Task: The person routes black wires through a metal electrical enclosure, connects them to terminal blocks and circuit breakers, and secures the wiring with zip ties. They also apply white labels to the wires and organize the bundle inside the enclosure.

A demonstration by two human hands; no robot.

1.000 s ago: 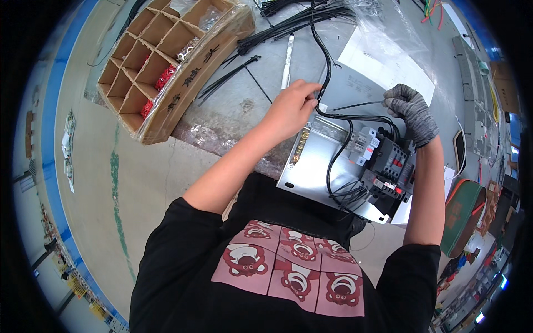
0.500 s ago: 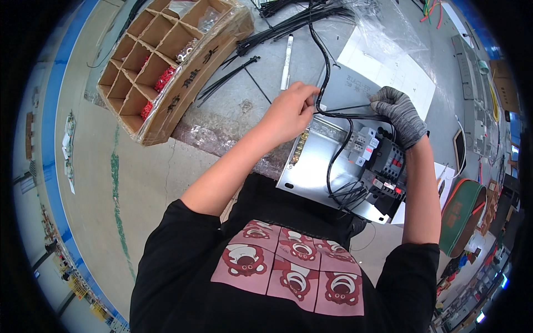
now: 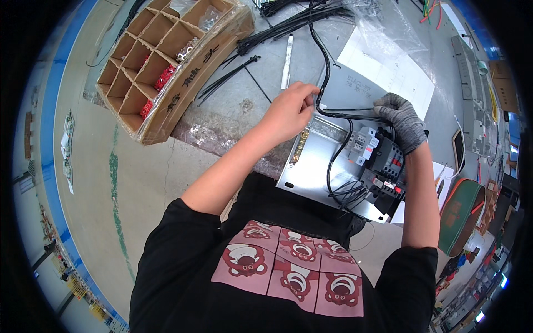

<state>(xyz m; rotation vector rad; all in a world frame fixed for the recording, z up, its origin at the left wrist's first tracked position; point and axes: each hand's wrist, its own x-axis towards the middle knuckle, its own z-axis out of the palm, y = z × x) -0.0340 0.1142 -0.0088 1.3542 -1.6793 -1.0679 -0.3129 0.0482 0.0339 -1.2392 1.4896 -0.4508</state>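
Observation:
My bare left hand point(image 3: 290, 112) is closed beside a bundle of black wires point(image 3: 321, 101), its fingertips pinching at the bend. My right hand point(image 3: 403, 123), in a grey knitted glove, has its fingers curled over a thin black strip point(image 3: 351, 109), probably a cable tie, stretched out from that bend. Under the hands lies a bright metal mounting plate point(image 3: 311, 176). Fixed to it are a grey-white breaker point(image 3: 363, 145), a dark contactor point(image 3: 388, 161) and a brass terminal bar point(image 3: 300, 147). Loose black wire ends point(image 3: 348, 194) rest by the plate's near edge. The glove hides the bundle's right end.
A partitioned cardboard box point(image 3: 180, 91) with red and white small parts stands at left. Black cable ties point(image 3: 294, 25) lie behind, near a white marker point(image 3: 287, 61). White paper point(image 3: 388, 69) sits at the back, a phone point(image 3: 459, 150) and a green bag point(image 3: 462, 216) at right.
My right hand has shifted slightly right and down, and the thin black strip now runs nearly level. My left hand stays at the wire bundle.

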